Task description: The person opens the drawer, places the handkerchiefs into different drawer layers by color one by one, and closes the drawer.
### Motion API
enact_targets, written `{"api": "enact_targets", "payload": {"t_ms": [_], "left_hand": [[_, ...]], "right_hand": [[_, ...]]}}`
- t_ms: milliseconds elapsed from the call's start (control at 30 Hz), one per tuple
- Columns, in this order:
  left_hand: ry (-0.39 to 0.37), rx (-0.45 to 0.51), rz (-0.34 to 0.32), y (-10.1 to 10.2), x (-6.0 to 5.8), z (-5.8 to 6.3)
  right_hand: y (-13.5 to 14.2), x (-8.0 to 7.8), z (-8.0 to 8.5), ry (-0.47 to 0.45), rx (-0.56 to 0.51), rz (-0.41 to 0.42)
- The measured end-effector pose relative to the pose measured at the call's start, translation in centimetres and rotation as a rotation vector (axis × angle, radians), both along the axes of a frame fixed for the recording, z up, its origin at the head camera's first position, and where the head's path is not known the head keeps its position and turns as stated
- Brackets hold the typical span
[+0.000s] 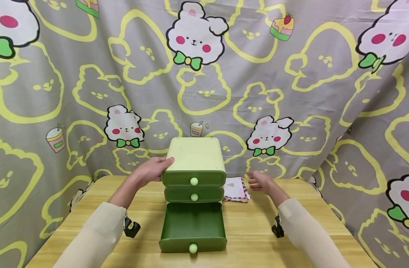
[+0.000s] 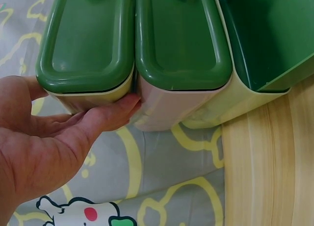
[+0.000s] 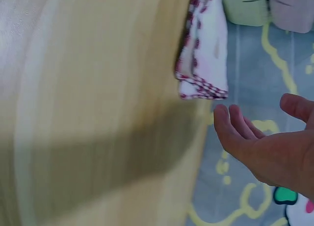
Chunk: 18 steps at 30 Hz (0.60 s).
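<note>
A three-tier drawer box (image 1: 195, 152) with a pale yellow-green top stands on the table. Its bottom drawer (image 1: 194, 223) is pulled out, bare inside; the top drawer (image 1: 177, 178) and middle drawer (image 1: 177, 194) are closed. My left hand (image 1: 152, 169) grips the top tier at its left side, thumb on the top surface; the left wrist view shows digits (image 2: 113, 112) against that tier's side wall. Beside the box on the right lies a folded white cloth (image 1: 234, 188) with a dark red checked border. My right hand (image 1: 260, 181) hovers just right of the cloth (image 3: 208, 54), fingers relaxed and apart from it.
A wooden table (image 1: 258, 238) carries everything. Behind it and at both sides hangs a grey curtain (image 1: 150, 93) with cartoon prints. Small black devices (image 1: 132, 227) are on both wrists. The pulled-out drawer juts toward the table's front.
</note>
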<state>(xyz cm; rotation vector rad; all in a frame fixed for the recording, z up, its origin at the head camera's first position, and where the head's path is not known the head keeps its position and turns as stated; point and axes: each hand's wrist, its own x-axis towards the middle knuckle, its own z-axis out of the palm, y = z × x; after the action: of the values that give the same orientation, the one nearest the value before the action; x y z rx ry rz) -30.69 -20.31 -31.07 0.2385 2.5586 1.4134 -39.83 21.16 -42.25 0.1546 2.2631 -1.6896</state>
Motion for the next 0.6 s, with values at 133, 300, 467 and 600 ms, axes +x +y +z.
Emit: {"api": "enact_targets", "payload": {"t_ms": [133, 300, 467, 600], "left_hand": [[-0.005, -0.001, 0.005, -0.1, 0.0, -0.1], [0.003, -0.009, 0.005, -0.2, -0.1, 0.0], [0.0, -0.008, 0.006, -0.2, -0.2, 0.0], [-0.002, -0.01, 0.008, -0.2, -0.2, 0.0]], "right_hand": [[-0.2, -0.4, -1.7, -0.029, -0.032, -0.025], [-0.4, -0.7, -2.8, -0.058, -0.074, -0.089], [-0.9, -0.6, -3.3, -0.05, -0.11, -0.118], [-1.1, -0.4, -3.4, -0.039, -0.116, -0.139]]}}
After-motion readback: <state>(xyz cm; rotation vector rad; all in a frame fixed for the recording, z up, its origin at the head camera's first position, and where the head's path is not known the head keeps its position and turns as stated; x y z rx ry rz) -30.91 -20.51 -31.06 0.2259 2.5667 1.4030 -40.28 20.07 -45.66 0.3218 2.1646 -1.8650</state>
